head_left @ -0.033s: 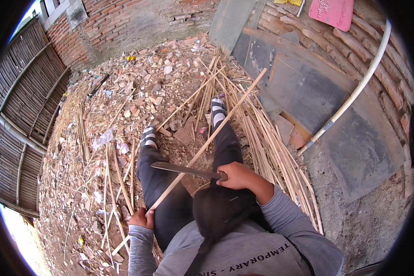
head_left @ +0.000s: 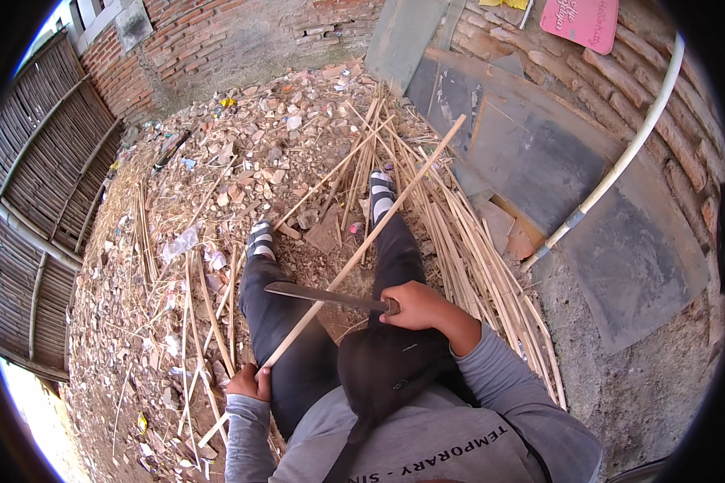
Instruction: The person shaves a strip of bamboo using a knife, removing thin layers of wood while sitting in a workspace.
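My left hand [head_left: 250,381] is closed round the lower part of a long, pale bamboo strip [head_left: 362,250]. The strip slants from beside my left sleeve, over my left thigh, to its far end beyond my right foot. In my right hand [head_left: 415,307] is the handle of a machete [head_left: 326,297], its fingers wrapped round it. The dark blade points left and lies across the strip above my lap; whether the edge touches the strip I cannot tell. Under my right wrist sits a black bag [head_left: 391,366].
A pile of split bamboo strips [head_left: 475,266] lies along my right leg, with more strips [head_left: 203,322] on the left. Rubble and litter [head_left: 177,241] cover the ground. Dark boards [head_left: 532,161] and a white pole [head_left: 620,165] lean at the right wall. A bamboo fence [head_left: 40,161] stands left.
The bamboo strip has shifted very slightly, its far end a touch farther off. Both hands and the machete are nearly where they were.
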A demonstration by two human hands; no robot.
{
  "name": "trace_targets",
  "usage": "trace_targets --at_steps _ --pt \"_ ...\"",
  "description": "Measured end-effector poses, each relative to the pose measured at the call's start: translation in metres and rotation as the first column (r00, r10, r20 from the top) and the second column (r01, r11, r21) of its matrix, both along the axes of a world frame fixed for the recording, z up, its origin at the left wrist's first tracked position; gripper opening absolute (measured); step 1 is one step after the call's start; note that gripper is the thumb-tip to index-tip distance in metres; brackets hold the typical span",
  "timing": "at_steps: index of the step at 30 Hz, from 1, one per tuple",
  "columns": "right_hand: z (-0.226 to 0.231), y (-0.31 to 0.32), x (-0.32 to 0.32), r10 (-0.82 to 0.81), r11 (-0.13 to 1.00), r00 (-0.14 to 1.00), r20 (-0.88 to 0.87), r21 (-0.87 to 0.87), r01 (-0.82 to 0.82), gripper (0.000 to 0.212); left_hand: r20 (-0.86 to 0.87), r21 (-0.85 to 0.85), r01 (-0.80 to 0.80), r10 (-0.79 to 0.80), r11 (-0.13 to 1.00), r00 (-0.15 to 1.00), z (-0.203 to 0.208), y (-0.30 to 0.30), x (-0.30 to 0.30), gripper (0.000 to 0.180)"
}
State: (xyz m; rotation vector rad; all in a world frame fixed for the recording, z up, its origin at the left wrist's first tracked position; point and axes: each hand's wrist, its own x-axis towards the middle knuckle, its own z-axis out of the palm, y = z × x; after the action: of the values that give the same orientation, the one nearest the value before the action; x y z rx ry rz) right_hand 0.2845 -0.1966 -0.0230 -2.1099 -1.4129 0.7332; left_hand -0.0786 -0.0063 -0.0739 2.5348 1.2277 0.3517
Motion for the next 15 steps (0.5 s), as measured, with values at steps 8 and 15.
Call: trace_targets --at_steps 8,15 --pt "0.004 0.002 0.017 -0.235 0.97 0.972 -0.013 0.065 0.235 0.03 0.094 -0.015 0.002 -0.001 1.0 0.996 -0.008 -0.001 -0.001 0.044" --pt "-0.013 -0.002 0.0 -0.038 0.999 0.999 -0.024 -0.003 0.038 0.034 -0.003 0.014 -0.004 0.005 1.0 1.0 0.008 -0.002 0.002 0.045"
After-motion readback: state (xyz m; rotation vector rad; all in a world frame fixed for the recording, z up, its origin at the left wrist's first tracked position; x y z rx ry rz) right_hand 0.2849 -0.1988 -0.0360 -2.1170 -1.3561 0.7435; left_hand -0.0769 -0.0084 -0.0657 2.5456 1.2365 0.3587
